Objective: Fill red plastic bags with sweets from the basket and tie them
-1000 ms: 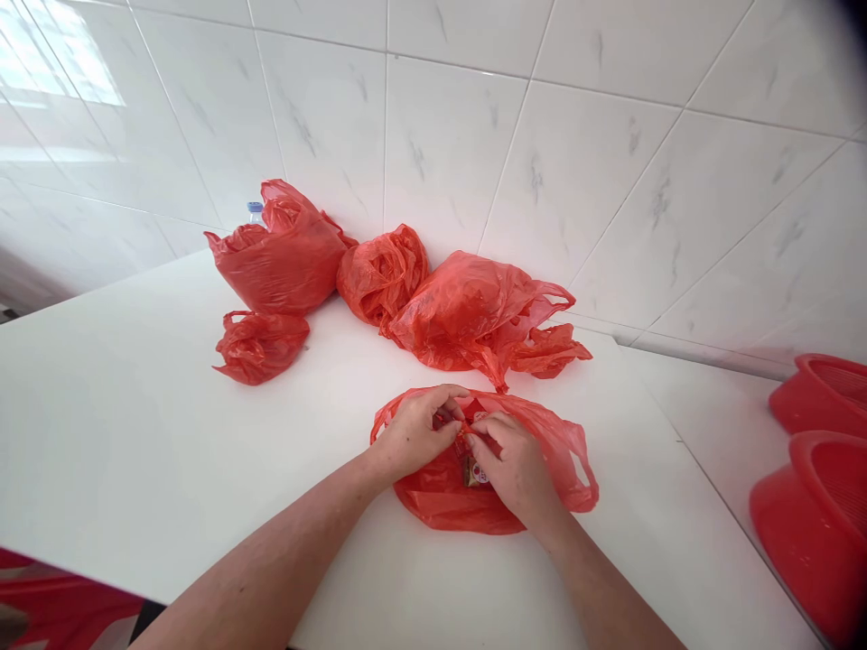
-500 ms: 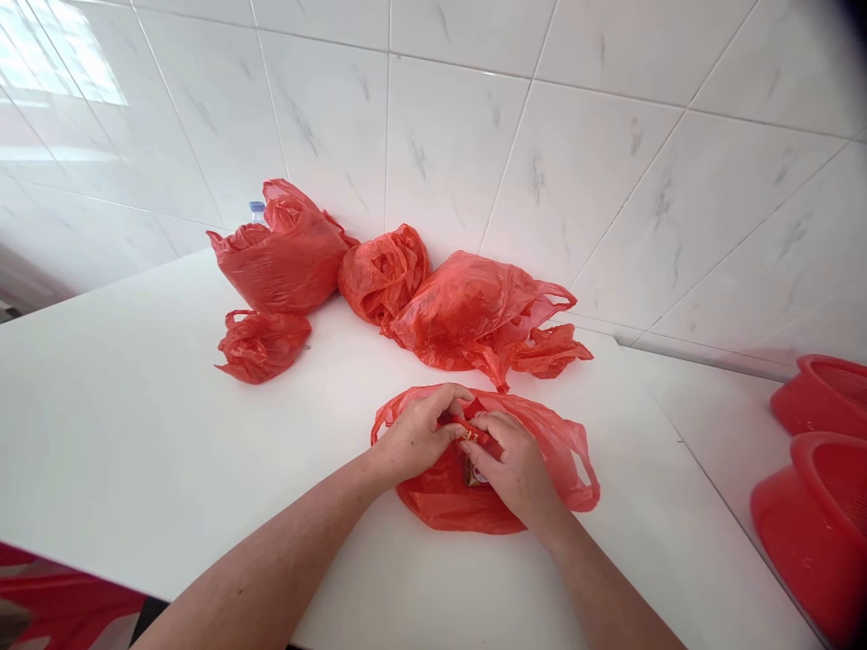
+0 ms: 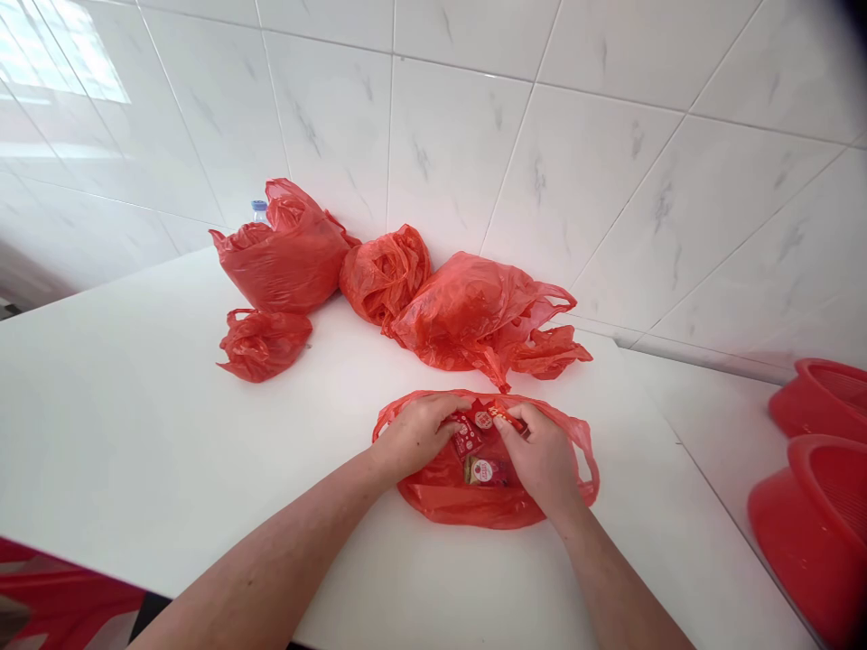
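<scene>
A red plastic carrier bag [image 3: 467,512] lies spread on the table with small wrapped packets inside it. In my right hand [image 3: 547,456], thumb and fingers pinch a small red packet with yellow lettering [image 3: 499,416]. My left hand [image 3: 418,435] curls over the bag's left part, its thumb and fingers closed at the edge of a dark red patterned packet [image 3: 466,440]. Just left of the pinched packet is a red piece with a round pale emblem [image 3: 483,419]. Lower in the bag, a packet with a white round label [image 3: 484,471] lies untouched between my hands.
Knotted red bags stand along the tiled wall: a large one [image 3: 288,262], a round one [image 3: 386,275] and a wide one [image 3: 467,307]. A smaller red bag [image 3: 264,346] sits in front at left. Red plastic basins [image 3: 806,524] stand at the right. A blue bottle cap [image 3: 258,206] shows behind.
My hands have moved apart from their close grip over the bag. My right hand has shifted right with the red packet, and the packets beneath now show more fully.
</scene>
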A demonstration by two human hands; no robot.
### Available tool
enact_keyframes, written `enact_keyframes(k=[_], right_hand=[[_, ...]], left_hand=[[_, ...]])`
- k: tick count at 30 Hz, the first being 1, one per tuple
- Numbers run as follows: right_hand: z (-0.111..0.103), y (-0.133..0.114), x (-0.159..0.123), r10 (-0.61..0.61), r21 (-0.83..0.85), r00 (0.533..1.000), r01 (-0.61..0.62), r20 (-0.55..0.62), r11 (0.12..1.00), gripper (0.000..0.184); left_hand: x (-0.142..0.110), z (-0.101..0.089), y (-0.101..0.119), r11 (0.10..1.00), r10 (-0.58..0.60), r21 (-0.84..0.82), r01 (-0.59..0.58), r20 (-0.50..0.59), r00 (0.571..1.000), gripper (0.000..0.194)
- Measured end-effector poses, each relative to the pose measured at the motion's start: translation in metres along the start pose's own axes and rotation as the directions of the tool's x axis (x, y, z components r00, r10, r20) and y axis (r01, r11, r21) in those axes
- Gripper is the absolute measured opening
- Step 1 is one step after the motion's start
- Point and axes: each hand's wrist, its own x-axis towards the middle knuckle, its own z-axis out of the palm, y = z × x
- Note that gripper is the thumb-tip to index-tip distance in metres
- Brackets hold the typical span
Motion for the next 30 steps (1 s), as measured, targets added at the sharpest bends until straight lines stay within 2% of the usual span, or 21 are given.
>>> enact_keyframes(k=[4, 7, 14, 18, 24, 30], right_hand=[[0.002, 0.001, 0.0, -0.05, -0.025, 0.998, 0.051, 0.027, 0.998, 0.027], [0.004, 0.001, -0.001, -0.069, -0.037, 0.997, 0.071, 0.045, 0.997, 0.027], [0.009, 0.003, 0.0, -0.064, -0.049, 0.991, 0.07, 0.118, 0.996, 0.026], [0.01, 0.004, -0.001, -0.063, -0.041, 0.985, 0.07, 0.163, 0.997, 0.026], [0.011, 0.0, -0.001, -0.039, -0.108, 0.959, 0.073, 0.282, 0.992, 0.024], [0.011, 0.0, -0.001, -0.003, -0.139, 0.967, 0.039, 0.254, 0.989, 0.016]], left_hand=[[0.001, 0.004, -0.004, 0.975, 0.182, 0.111, -0.192, 0.093, 0.979, 0.04], [0.001, 0.007, -0.006, 0.957, 0.232, 0.15, -0.25, 0.126, 0.964, 0.049], [-0.001, 0.007, -0.013, 0.95, 0.176, 0.241, -0.2, 0.116, 0.978, 0.044], [0.0, 0.008, -0.015, 0.948, 0.172, 0.249, -0.197, 0.118, 0.978, 0.038], [0.0, 0.008, -0.017, 0.966, 0.108, 0.225, -0.128, 0.099, 0.989, 0.026], [-0.001, 0.007, -0.015, 0.972, 0.09, 0.208, -0.108, 0.09, 0.992, 0.025]])
